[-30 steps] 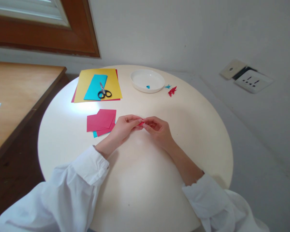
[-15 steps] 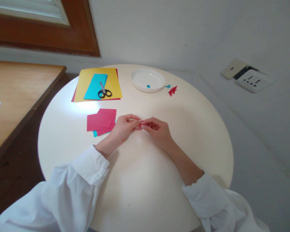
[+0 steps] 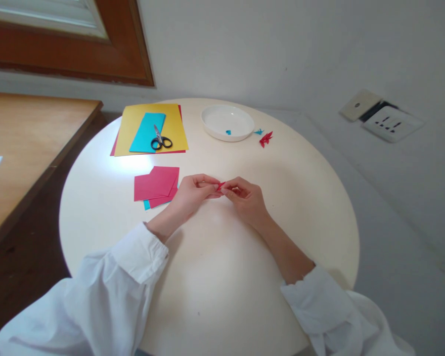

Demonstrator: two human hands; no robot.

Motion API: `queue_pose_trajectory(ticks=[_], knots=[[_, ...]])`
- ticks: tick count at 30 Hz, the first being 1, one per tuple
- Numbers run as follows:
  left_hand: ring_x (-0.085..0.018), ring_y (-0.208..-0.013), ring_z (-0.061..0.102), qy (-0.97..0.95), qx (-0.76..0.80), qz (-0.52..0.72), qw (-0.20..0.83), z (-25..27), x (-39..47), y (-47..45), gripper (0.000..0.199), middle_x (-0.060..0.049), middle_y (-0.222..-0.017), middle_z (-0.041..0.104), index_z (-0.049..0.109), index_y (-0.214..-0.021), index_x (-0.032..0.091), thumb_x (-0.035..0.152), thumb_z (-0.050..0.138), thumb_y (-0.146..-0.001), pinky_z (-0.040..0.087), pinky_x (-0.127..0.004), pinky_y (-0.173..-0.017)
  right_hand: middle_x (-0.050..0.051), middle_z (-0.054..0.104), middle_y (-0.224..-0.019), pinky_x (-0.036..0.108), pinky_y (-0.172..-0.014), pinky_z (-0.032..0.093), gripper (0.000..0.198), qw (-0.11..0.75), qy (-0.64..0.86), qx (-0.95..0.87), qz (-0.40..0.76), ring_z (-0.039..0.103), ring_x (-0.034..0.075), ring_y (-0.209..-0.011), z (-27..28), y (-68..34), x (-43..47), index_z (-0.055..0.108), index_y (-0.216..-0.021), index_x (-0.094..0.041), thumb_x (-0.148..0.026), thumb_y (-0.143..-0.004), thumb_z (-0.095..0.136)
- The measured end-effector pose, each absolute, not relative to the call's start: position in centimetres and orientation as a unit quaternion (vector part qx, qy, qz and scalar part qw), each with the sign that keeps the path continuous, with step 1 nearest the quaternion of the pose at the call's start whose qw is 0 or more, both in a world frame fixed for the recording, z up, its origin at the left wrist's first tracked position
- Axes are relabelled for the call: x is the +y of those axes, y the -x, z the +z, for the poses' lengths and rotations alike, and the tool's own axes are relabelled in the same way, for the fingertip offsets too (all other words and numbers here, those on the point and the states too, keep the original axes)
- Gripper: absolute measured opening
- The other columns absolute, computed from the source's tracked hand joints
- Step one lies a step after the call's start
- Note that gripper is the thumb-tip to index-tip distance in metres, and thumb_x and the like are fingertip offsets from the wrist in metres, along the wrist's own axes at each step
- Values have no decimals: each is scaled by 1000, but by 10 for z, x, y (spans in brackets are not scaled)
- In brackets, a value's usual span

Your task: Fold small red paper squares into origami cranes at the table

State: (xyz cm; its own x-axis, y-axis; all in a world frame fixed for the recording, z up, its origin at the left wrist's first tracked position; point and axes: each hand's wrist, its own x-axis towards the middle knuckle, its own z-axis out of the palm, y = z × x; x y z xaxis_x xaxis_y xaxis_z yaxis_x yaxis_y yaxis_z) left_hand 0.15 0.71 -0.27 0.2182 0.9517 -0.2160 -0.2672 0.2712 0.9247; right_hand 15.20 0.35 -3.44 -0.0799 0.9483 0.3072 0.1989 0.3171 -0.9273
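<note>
Between my fingertips is a small folded piece of red paper (image 3: 220,186), mostly covered by the fingers. My left hand (image 3: 196,192) pinches its left end, and my right hand (image 3: 246,198) pinches the right end. Both hands are closed over the middle of the round white table (image 3: 207,277). Just left of my left hand lie several red paper squares (image 3: 154,185), with a blue piece (image 3: 146,204) sticking out beneath them. Beyond my right hand rest some folded red paper figures (image 3: 266,139) and a tiny blue folded one (image 3: 258,132).
A white dish (image 3: 228,111) at the table's back holds a small blue paper bit (image 3: 228,132). Black-handled scissors (image 3: 161,142) lie on blue paper (image 3: 144,136) over a yellow sheet (image 3: 129,121). A wooden desk (image 3: 25,133) stands left; a wall socket (image 3: 391,123) is at right.
My right hand has shifted slightly right and its fingertips have drawn a little away from the left ones, so more of the red paper shows. Everything else on the table stays put.
</note>
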Motion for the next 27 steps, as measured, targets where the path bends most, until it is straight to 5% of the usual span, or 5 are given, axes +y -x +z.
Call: queue_pose_trajectory(ticks=[27], knots=[[-16, -69, 66, -425, 404, 455, 670, -5, 6, -2, 29, -5, -67, 69, 64, -74, 12, 29, 81, -56, 51, -36, -81, 1, 66, -70, 29, -64, 52, 9, 546, 472, -589, 365, 61, 14, -66, -31, -147, 1, 62, -71, -20, -28, -71, 65]])
